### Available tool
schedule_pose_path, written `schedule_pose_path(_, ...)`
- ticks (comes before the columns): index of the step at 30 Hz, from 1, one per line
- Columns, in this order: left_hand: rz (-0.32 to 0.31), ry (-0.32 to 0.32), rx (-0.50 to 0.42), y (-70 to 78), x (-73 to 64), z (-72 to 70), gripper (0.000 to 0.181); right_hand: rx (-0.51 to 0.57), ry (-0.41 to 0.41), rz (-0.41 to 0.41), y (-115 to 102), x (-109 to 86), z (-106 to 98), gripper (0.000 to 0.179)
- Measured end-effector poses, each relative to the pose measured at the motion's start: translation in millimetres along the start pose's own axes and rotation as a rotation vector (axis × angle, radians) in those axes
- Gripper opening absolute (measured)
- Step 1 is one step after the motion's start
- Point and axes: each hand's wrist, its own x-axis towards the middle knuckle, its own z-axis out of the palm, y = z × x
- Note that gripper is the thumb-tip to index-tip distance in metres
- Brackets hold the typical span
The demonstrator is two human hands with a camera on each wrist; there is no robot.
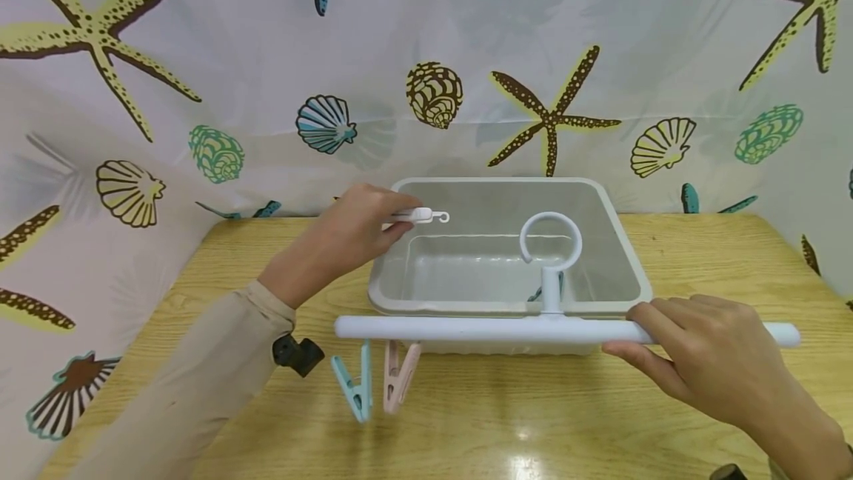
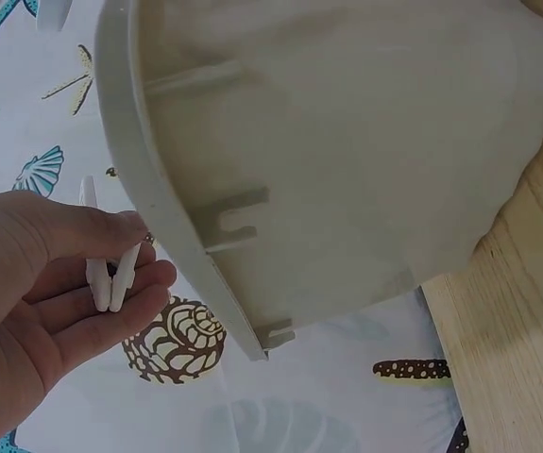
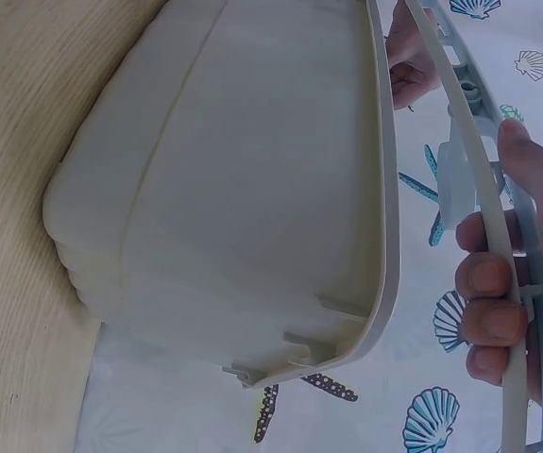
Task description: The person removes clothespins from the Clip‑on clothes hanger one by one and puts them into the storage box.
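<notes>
My left hand (image 1: 349,232) pinches a white clothespin (image 1: 420,215) over the left side of a pale plastic bin (image 1: 493,307). A small hook or loop sticks out from the clothespin's end; in the left wrist view its two legs show between thumb and fingers. With my right hand (image 1: 706,361) I grip a pale drying hanger (image 1: 480,329) near its right end, fingers curled round the frame. The hanger lies level across the bin's front, its round hook (image 1: 578,243) upright. Below its left part hang a light blue clothespin (image 1: 360,395) and a pink clothespin (image 1: 397,384).
The bin stands on a wooden table (image 1: 480,421). A white sheet (image 1: 260,65) printed with shells and starfish hangs behind and at the sides. A small black device (image 1: 300,354) is on my left wrist.
</notes>
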Motion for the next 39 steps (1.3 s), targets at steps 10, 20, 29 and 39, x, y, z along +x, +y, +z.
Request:
schedule_pose_path(10, -0.009, -0.009, 0.001, -2.8, 3.4, 6.2, 0.022, 0.004, -0.003, -0.008, -1, 4.3, -2, 0.054)
schedule_pose_path(20, 0.0, -0.001, 0.004, -4.4, 9.0, 12.5, 0.02, 0.009, -0.028, -0.009, 1, 4.3, -2, 0.053)
schedule_pose_path(29, -0.054, -0.045, -0.005, -6.3, 14.2, 17.5, 0.019, 0.015, -0.026, 0.001, -1, 7.2, -3, 0.055)
schedule_pose_path(39, -0.067, -0.105, 0.007, -13.3, 14.8, 24.2, 0.024, 0.016, -0.019, 0.004, -3, 11.4, -5, 0.056)
